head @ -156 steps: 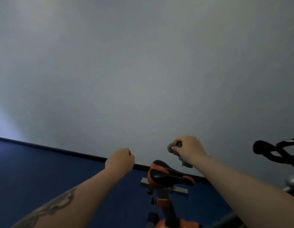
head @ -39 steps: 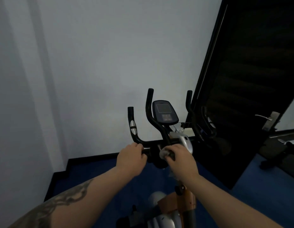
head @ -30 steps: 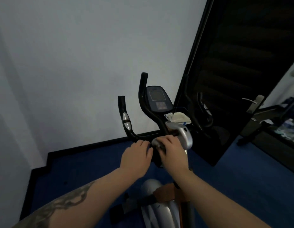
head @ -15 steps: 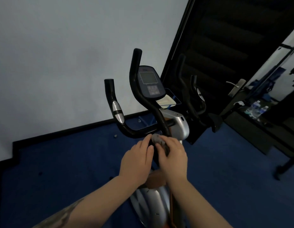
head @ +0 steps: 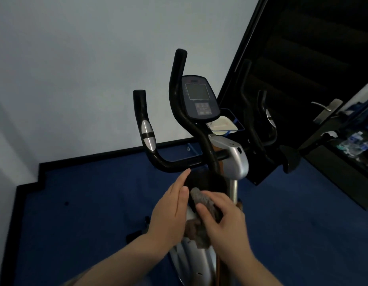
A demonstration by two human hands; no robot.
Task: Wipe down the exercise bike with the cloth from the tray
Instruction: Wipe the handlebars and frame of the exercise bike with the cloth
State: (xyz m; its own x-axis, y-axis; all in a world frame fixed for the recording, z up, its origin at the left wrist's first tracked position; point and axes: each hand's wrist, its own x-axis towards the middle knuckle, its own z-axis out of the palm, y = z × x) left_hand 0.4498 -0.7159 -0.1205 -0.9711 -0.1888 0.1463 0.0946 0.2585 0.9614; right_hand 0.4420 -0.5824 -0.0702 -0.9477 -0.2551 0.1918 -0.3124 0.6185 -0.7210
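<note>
The exercise bike [head: 230, 162] stands in front of me, with black handlebars [head: 174, 162], a console [head: 199, 98] and a silver post. A grey cloth [head: 201, 200] is bunched below the handlebar stem. My right hand [head: 224, 223] grips the cloth, fingers curled over it. My left hand [head: 170, 211] lies flat beside the cloth with its fingers straight; their tips reach up to the handlebar's cross bar. Whether the left palm touches the cloth is hidden. A clear tray [head: 226, 124] sits behind the console with a pale object in it.
A dark open door [head: 302, 79] with a metal handle [head: 323, 106] stands close on the right of the bike. A white wall is on the left and behind. The floor [head: 86, 213] is blue. Water bottles [head: 358, 141] show at the far right.
Both hands have come down from the handlebar stem toward the bike's post, with the cloth. The left hand has flattened out. The view has tilted down over the last second.
</note>
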